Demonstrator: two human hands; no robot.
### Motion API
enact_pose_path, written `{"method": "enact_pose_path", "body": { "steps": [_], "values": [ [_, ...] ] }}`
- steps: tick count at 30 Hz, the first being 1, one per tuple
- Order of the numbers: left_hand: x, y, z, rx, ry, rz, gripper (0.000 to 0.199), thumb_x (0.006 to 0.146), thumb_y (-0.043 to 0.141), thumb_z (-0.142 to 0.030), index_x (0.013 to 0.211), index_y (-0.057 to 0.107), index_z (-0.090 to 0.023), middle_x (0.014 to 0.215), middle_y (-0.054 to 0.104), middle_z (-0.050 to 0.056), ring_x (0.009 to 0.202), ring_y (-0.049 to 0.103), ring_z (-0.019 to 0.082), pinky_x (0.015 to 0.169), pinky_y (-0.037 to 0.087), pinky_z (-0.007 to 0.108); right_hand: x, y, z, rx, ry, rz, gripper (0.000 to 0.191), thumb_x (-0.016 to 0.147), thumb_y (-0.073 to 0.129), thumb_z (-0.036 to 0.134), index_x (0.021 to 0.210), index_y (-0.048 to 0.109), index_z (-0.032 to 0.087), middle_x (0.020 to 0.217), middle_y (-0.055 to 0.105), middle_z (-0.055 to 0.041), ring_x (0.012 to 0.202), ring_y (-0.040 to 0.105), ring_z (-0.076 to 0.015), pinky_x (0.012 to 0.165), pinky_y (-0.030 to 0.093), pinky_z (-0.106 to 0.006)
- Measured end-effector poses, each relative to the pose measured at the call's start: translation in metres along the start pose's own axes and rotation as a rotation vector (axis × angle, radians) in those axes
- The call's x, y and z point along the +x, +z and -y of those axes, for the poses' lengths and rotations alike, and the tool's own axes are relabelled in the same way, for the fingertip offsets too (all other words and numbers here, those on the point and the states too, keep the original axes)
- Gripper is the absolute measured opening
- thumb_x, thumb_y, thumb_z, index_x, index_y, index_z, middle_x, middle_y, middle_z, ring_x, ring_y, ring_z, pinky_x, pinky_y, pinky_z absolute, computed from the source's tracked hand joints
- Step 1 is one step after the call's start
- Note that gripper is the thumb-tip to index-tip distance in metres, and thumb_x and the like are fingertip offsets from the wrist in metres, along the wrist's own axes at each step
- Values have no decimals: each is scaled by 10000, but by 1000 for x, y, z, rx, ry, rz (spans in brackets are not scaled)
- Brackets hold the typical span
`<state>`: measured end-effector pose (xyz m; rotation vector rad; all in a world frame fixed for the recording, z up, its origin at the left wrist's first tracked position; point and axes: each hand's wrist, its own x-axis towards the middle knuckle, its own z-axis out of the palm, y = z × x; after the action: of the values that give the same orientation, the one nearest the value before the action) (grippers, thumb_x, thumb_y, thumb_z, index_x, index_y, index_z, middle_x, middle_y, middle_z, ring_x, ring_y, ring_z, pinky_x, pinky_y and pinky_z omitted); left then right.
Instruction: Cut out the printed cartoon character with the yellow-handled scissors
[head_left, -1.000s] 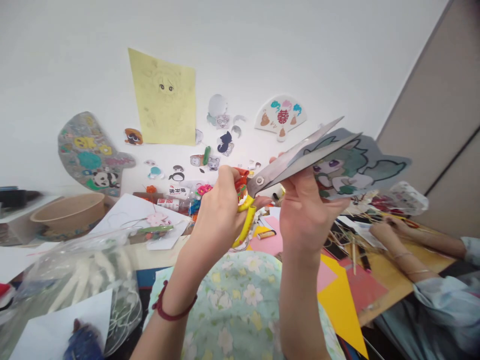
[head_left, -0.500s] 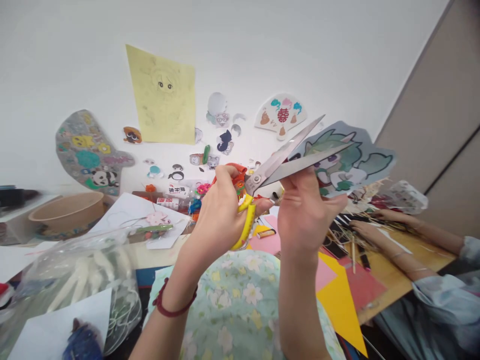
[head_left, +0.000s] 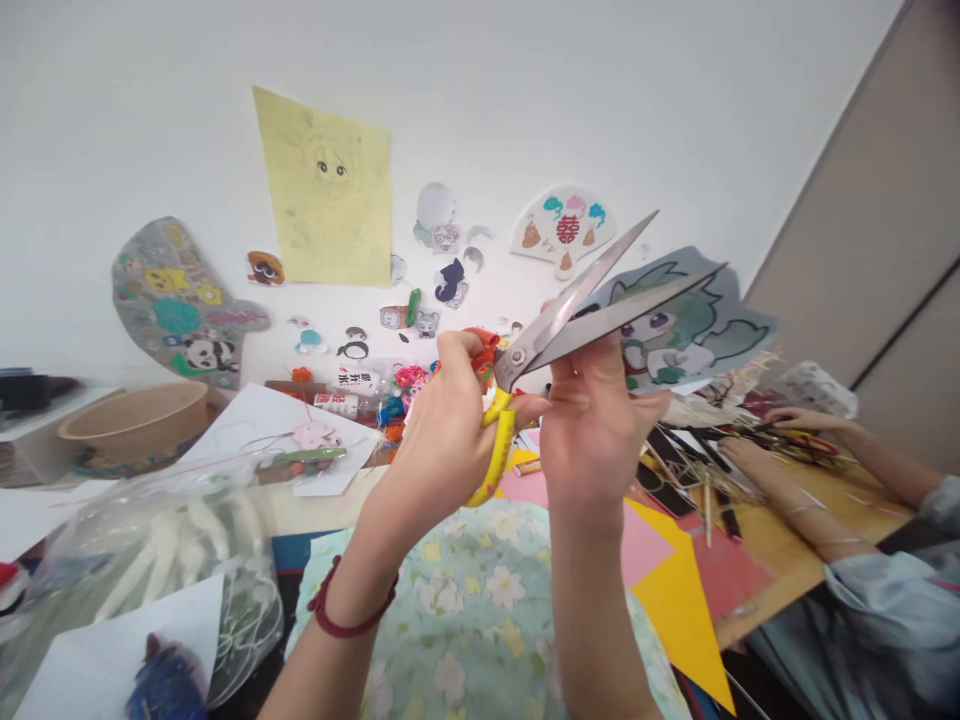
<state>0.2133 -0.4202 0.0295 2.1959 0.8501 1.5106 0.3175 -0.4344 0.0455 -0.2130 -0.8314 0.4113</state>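
Note:
Wrapped around the yellow and red handles of a large pair of scissors (head_left: 540, 340) is my left hand (head_left: 442, 430), with a dark red band on its wrist. The scissors' two blades are spread apart and point up and right. My right hand (head_left: 592, 425) grips a grey-blue paper cutout (head_left: 675, 330) printed with a green-haired cartoon figure. The lower blade passes in front of the cutout, while the upper one rises above its left part. Part of the cutout's left side is hidden by the blades and my right fingers.
Paper pictures, a yellow sheet (head_left: 330, 200) and a fan-shaped cutout (head_left: 562, 230) are on the white wall. A tan basin (head_left: 135, 425) and a clear plastic bag (head_left: 247, 560) lie left. Another person's hands (head_left: 757, 465) are over the cluttered table at right.
My right hand and the cutout have shifted slightly left. The scissors' tips have risen a little, blades still apart. At right, the other person's hands have moved slightly.

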Motion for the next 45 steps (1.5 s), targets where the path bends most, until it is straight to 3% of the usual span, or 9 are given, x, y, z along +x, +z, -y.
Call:
{"method": "enact_pose_path", "body": {
  "steps": [5, 9, 14, 19, 26, 34, 37, 45],
  "values": [
    [0, 3, 6, -65, 20, -31, 541, 867, 607, -645, 1080, 320, -238, 914, 502, 38, 668, 464, 151, 608, 389, 333, -3, 3, 0, -14, -8, -26, 167, 792, 755, 282, 955, 729, 251, 1030, 776, 11, 984, 754, -181, 889, 633, -352],
    [4, 5, 13, -265, 120, -147, 448, 925, 550, -622, 1049, 351, -239, 940, 537, 23, 692, 518, 116, 608, 437, 297, -3, 5, 4, -51, 30, -31, 100, 827, 747, 293, 774, 744, 208, 816, 778, 4, 827, 775, -164, 804, 649, -298],
    [6, 0, 3, -514, 119, -252, 362, 919, 653, -464, 972, 382, -230, 911, 634, -2, 627, 507, 63, 600, 445, 258, -1, 1, 7, -61, 23, 56, 72, 805, 774, 214, 739, 754, 196, 676, 748, 33, 639, 740, -125, 671, 648, -251],
    [2, -8, -12, -619, 101, -319, 323, 859, 728, -310, 986, 443, -225, 849, 669, -13, 616, 542, 73, 618, 469, 280, 1, -4, 12, -180, -4, 195, 67, 763, 802, 177, 774, 761, 229, 715, 743, 54, 617, 707, -115, 594, 639, -253],
    [-1, -16, -17, -645, 131, -219, 324, 845, 716, -194, 943, 410, -235, 780, 630, -41, 649, 592, 93, 625, 467, 298, 0, -7, 14, -238, -13, 342, 64, 784, 784, 175, 763, 756, 229, 695, 743, 41, 618, 690, -109, 618, 641, -249],
    [0, -21, -14, -620, 181, -180, 340, 850, 708, -174, 938, 387, -240, 775, 637, -40, 656, 601, 103, 625, 462, 307, 1, -11, 17, -160, 215, 408, 56, 809, 777, 189, 764, 771, 223, 670, 734, 42, 591, 679, -99, 548, 583, -226],
    [0, -22, -12, -629, 210, -182, 342, 844, 720, -185, 955, 400, -236, 778, 635, -40, 658, 589, 98, 618, 455, 300, 1, -12, 16, -148, 291, 442, 79, 826, 762, 202, 747, 767, 210, 651, 726, 34, 575, 669, -97, 555, 577, -231],
    [-2, -23, -10, -612, 189, -239, 360, 822, 740, -206, 991, 424, -237, 809, 624, -35, 713, 601, 102, 664, 477, 299, 2, -13, 17, -171, 304, 449, 53, 780, 809, 235, 768, 761, 216, 672, 735, 35, 546, 671, -104, 521, 585, -233]
  ]
}}
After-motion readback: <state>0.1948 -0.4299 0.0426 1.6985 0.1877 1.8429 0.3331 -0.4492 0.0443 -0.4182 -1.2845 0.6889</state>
